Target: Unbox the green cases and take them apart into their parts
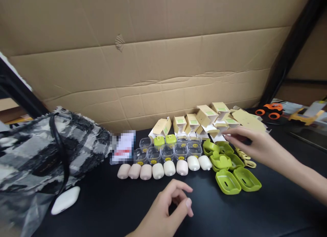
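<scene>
My left hand [170, 208] hovers over the black table in front of a row of small pink and cream rounded pieces [158, 171]. Its fingers are curled loosely, with a gap between thumb and forefinger and nothing held. Over on the right, my right hand [246, 143] reaches above the green cases [228, 181], its fingertips near the small cardboard boxes [206, 115]. Those fingers are apart, and I see nothing between them. Beneath this hand lie several yellowish cord loops [249, 163]. Clear plastic cups with yellow stickers [167, 152] stand behind the row, with two lime-green pieces [170, 139] among them.
A black-and-white fabric bag [84, 141] stands at the left, with a white rounded case [65, 200] before it. Beside the bag lies a partly blurred packet [125, 146]. A cardboard wall [163, 60] closes the back. At the far right is an orange toy car [272, 110].
</scene>
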A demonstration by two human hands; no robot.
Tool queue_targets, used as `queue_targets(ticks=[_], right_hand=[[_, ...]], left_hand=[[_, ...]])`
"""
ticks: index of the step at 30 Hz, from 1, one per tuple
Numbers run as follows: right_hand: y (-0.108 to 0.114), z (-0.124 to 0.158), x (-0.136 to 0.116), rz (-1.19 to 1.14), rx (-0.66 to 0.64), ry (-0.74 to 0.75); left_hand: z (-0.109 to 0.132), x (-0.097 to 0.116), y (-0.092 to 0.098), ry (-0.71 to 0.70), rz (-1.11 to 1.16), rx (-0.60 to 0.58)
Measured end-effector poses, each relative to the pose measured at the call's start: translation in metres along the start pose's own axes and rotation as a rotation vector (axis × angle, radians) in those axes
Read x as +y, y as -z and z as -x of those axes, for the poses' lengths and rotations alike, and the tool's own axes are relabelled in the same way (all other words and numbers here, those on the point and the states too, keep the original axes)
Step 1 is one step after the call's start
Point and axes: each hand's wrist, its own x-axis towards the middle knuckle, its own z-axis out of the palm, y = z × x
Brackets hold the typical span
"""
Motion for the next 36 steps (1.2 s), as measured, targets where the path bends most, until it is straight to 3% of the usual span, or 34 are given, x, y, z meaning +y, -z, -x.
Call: queue_targets(ticks=[3, 6, 10, 13, 17, 19, 21, 23, 26, 28, 31, 33, 36], right_hand=[[-0.017, -0.043, -0.041, -0.098, -0.182, 0.187], [-0.045, -0.082, -0.068, -0.128, -0.3, 0.265], [-0.078, -0.109, -0.077, -0.158, -0.435, 0.326], [-0.09, -0.117, -0.074, -0.181, -0.45, 0.322], [-0.086, -0.121, -0.072, -0.221, -0.322, 0.276], [-0.076, -0.118, -0.075, -0.25, -0.229, 0.258], [-0.063, -0.11, -0.081, -0.276, -0.15, 0.25], [-0.049, -0.095, -0.09, -0.298, -0.107, 0.254], [-0.033, -0.065, -0.108, -0.329, -0.143, 0.267], [-0.029, -0.043, -0.121, -0.347, -0.242, 0.287], [-0.028, -0.021, -0.131, -0.382, -0.358, 0.316], [-0.029, -0.017, -0.128, -0.435, -0.287, 0.297], [-0.025, -0.024, -0.111, -0.544, 0.002, 0.231]], left_hand=[[0.001, 0.001, 0.0, -0.006, -0.002, 0.009], [0.002, 0.005, 0.0, -0.009, -0.018, 0.001], [0.001, 0.007, 0.001, -0.005, -0.04, -0.01], [0.001, 0.007, 0.0, -0.005, -0.062, -0.018], [0.005, 0.008, -0.002, -0.053, -0.117, -0.007], [0.008, 0.01, 0.0, -0.177, -0.204, 0.034], [0.011, 0.013, 0.006, -0.372, -0.331, 0.135], [0.01, 0.016, 0.014, -0.54, -0.431, 0.308], [0.004, 0.022, 0.024, -0.524, -0.363, 0.498], [-0.001, 0.027, 0.028, -0.374, -0.217, 0.419], [-0.007, 0.036, 0.03, -0.163, -0.092, 0.184], [-0.011, 0.043, 0.032, -0.1, -0.128, 0.075], [-0.024, 0.053, 0.042, -0.142, -0.265, 0.048]])
